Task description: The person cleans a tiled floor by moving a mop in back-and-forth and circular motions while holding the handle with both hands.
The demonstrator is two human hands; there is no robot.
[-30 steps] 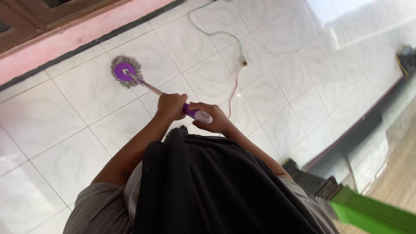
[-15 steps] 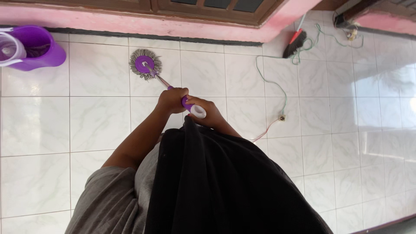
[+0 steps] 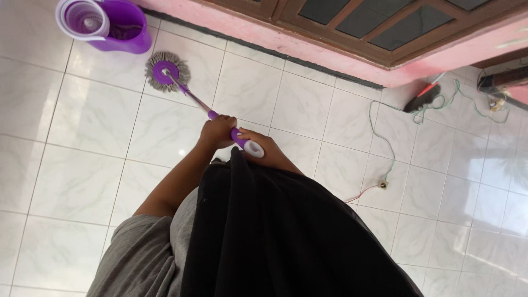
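I have both hands on the mop [image 3: 190, 99]; my left hand [image 3: 218, 132] is wrapped round the purple grip lower down the handle, and my right hand [image 3: 268, 154] is closed on the top end, just under the white cap, partly hidden by the black cloth [image 3: 275, 231] hanging over my front; the 2 hands sit close together, almost touching. The round mop head [image 3: 166, 71] lies flat on the white tiled floor [image 3: 82, 181], just beside the purple spin bucket [image 3: 113, 25] near the pink wall base [image 3: 286, 41]. How much is mopped I can only judge loosely; the tiles shine, but I see no clear wet edge, so the finished part cannot be told. A green cable [image 3: 385, 137] trails across tiles to my right, and a brush [image 3: 421, 99] leans in the corner.
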